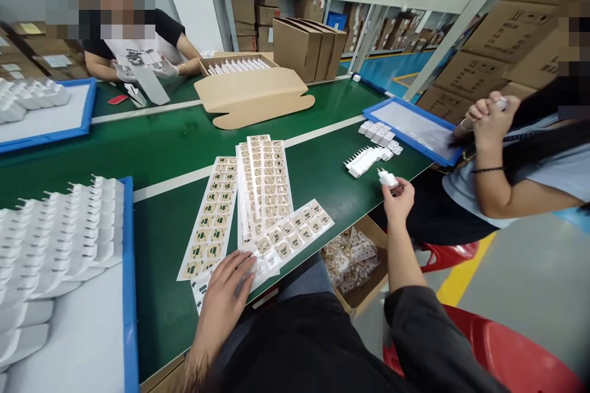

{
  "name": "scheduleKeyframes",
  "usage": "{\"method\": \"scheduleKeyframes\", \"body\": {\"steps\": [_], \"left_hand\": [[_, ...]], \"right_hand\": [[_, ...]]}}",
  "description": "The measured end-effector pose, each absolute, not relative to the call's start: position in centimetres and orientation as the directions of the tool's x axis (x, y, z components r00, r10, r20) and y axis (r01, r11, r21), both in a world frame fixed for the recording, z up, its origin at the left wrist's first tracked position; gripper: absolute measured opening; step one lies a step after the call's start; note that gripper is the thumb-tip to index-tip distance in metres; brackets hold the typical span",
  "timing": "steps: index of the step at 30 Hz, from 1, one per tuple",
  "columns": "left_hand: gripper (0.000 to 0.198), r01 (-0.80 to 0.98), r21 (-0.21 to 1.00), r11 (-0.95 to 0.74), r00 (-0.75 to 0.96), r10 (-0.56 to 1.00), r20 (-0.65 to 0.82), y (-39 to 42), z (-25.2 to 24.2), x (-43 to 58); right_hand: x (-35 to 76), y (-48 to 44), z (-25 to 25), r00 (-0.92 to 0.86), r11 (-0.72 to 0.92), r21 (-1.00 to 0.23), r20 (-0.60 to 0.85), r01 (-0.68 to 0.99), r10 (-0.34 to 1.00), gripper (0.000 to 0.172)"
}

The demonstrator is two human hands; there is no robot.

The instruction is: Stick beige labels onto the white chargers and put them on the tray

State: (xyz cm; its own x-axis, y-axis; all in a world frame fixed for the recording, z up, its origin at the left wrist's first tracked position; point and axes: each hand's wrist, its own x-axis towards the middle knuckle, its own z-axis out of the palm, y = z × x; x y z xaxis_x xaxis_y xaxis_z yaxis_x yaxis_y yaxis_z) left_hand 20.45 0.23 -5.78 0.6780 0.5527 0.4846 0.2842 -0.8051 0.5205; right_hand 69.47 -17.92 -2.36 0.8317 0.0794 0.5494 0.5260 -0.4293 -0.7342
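My right hand (399, 202) pinches a white plug adapter (388, 178) by its body, pins pointing up and left, over the table's front edge. Just beyond it, a row of white plug adapters (366, 159) lies on the green table with pins up. My left hand (228, 282) rests with fingers stretched out on a sticker sheet (295, 230) lying slantwise along the front edge. Behind that sheet are a stack of similar sheets (267, 184) and a single sheet (212, 215) to the left. My palm covers part of the slanted sheet.
On the left stands a blue-rimmed tray (130, 282) of white adapters. Another blue-rimmed tray (405, 120) sits at the right, near a co-worker. Below the edge is a carton (364, 304) of scrap. Across the table, a person works beside an open cardboard box (251, 89).
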Motion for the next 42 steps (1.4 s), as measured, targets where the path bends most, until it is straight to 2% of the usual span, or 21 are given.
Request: {"method": "scheduleKeyframes", "body": {"steps": [3, 8, 14, 16, 19, 21, 23, 25, 28, 33, 37, 42], "left_hand": [[0.028, 0.285, 0.524, -0.803, 0.691, 0.551, 0.468, 0.3, -5.9, 20.3], [0.028, 0.294, 0.513, -0.806, 0.706, 0.545, 0.452, 0.5, -5.5, 20.2], [0.026, 0.316, 0.503, -0.805, 0.701, 0.555, 0.448, 0.1, -4.3, 20.3], [0.031, 0.349, 0.51, -0.786, 0.685, 0.586, 0.433, 0.1, -4.3, 20.4], [0.038, 0.383, 0.52, -0.763, 0.674, 0.616, 0.407, 0.0, -4.4, 20.3], [0.039, 0.383, 0.528, -0.758, 0.681, 0.618, 0.393, -0.1, -4.5, 20.1], [0.04, 0.373, 0.534, -0.759, 0.694, 0.61, 0.383, -0.3, -4.4, 19.7], [0.041, 0.359, 0.538, -0.763, 0.711, 0.597, 0.372, -0.6, -4.2, 19.3], [0.04, 0.352, 0.537, -0.767, 0.734, 0.582, 0.35, -1.1, -4.0, 18.9], [0.039, 0.35, 0.54, -0.765, 0.741, 0.579, 0.34, -1.5, -3.9, 18.7], [0.04, 0.361, 0.53, -0.767, 0.742, 0.581, 0.334, -1.5, -3.8, 18.8], [0.042, 0.366, 0.494, -0.789, 0.775, 0.552, 0.308, -1.7, -3.4, 18.9]], "right_hand": [[73.2, -17.9, -2.2, 0.832, -0.485, -0.723, 0.554, 0.492, 0.018, 0.046], [75.2, -17.4, -2.7, 0.824, -0.535, -0.689, 0.566, 0.489, 0.024, 0.04], [72.1, -16.7, -2.3, 0.756, -0.554, -0.611, 0.652, 0.566, 0.054, 0.063], [68.6, -15.5, -1.9, 0.665, -0.506, -0.536, 0.739, 0.676, 0.106, 0.06], [60.8, -13.1, -1.2, 0.505, -0.278, -0.426, 0.786, 0.861, 0.357, 0.033], [55.0, -11.3, -0.8, 0.391, -0.055, -0.44, 0.728, 0.896, 0.563, 0.021], [49.8, -9.5, -0.6, 0.148, 0.157, -0.414, 0.614, 0.897, 0.775, 0.018], [45.9, -8.0, -0.8, -0.059, 0.281, -0.392, 0.49, 0.876, 0.869, 0.022], [42.8, -6.3, -1.3, -0.227, 0.356, -0.335, 0.368, 0.872, 0.902, 0.026], [42.1, -5.3, -1.8, -0.314, 0.394, -0.249, 0.307, 0.885, 0.898, 0.024], [42.4, -5.3, -1.6, -0.321, 0.4, -0.268, 0.293, 0.876, 0.9, 0.022], [42.8, -5.8, -1.5, -0.322, 0.391, -0.303, 0.253, 0.869, 0.912, 0.03]]}}
